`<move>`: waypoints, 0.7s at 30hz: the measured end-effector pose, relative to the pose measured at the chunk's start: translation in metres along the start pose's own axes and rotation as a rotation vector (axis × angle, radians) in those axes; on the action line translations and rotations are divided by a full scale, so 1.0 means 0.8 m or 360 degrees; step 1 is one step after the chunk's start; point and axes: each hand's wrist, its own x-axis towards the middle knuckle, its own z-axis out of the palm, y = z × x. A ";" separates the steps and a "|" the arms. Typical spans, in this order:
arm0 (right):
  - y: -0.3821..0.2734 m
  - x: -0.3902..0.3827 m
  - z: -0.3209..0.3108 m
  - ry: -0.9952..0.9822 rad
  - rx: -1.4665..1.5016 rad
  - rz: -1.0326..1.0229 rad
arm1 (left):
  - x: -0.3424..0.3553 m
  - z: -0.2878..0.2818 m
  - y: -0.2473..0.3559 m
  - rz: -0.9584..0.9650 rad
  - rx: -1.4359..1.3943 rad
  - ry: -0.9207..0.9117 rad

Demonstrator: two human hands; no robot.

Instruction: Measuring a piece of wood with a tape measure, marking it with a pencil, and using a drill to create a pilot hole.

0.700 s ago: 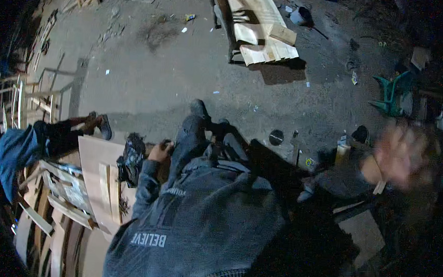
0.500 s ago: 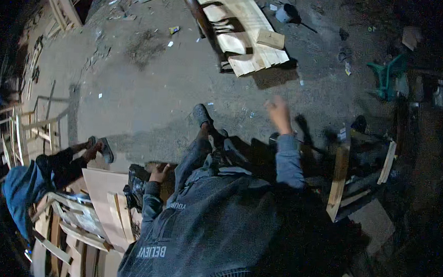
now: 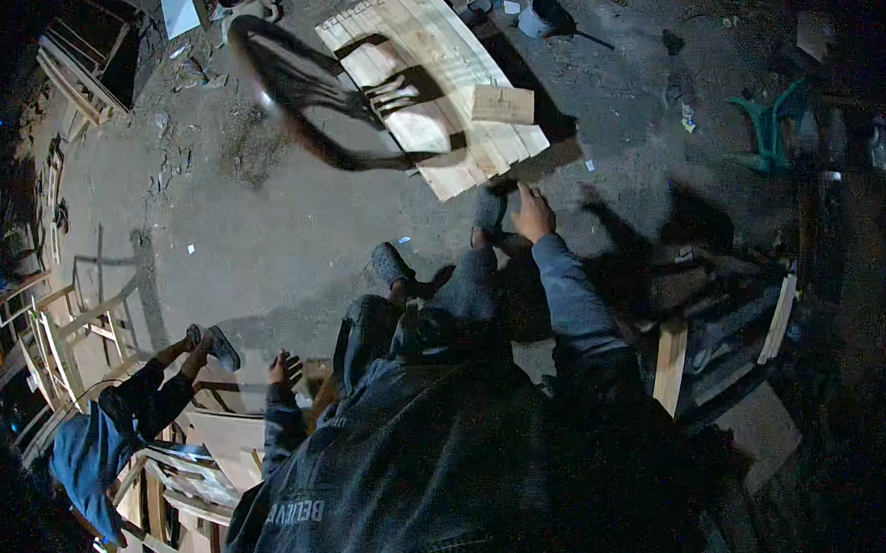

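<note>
Nearest to us, at six o'clock, our dark denim jacket (image 3: pixel 393 474) fills the lower middle of the view. At about eight o'clock our left hand (image 3: pixel 283 368) rests low beside our knee, fingers spread and loose; we cannot tell whether its grip closes on anything, though it sits just above a pale wooden panel (image 3: pixel 229 431) lying by our side. Further toward eight o'clock another person in a blue top (image 3: pixel 88 453) sits on the floor among wooden chair frames (image 3: pixel 54 331), legs stretched toward us, shoes (image 3: pixel 214 345) near our left hand.

Out past our knees and shoes, at about twelve o'clock, our right hand (image 3: pixel 532 211) reaches forward on a straight arm in a grey-blue sleeve (image 3: pixel 572 293). Its fingers are partly open and point toward the near edge of a stack of pale wooden slats (image 3: pixel 428 75) on the dirt floor (image 3: pixel 265 227); the hand is just beside that edge, and we cannot tell whether it touches or grasps it.

On top of the slats lies a small wooden block (image 3: pixel 502 104). A dark curved shadow crosses the stack toward eleven o'clock. Farther at one o'clock stands a green plastic object (image 3: pixel 772 124).
</note>
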 end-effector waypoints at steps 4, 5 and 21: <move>-0.008 0.153 -0.053 -0.0020 -0.0436 -0.0204 | -0.053 0.092 0.020 0.0281 -0.0068 0.0081; -0.005 0.187 -0.054 0.0009 -0.0559 -0.0232 | -0.069 0.117 0.040 0.0362 -0.0164 0.0058; 0.167 0.421 -0.072 0.0364 0.0452 -0.0463 | -0.198 0.382 -0.121 0.0957 0.1091 -0.0039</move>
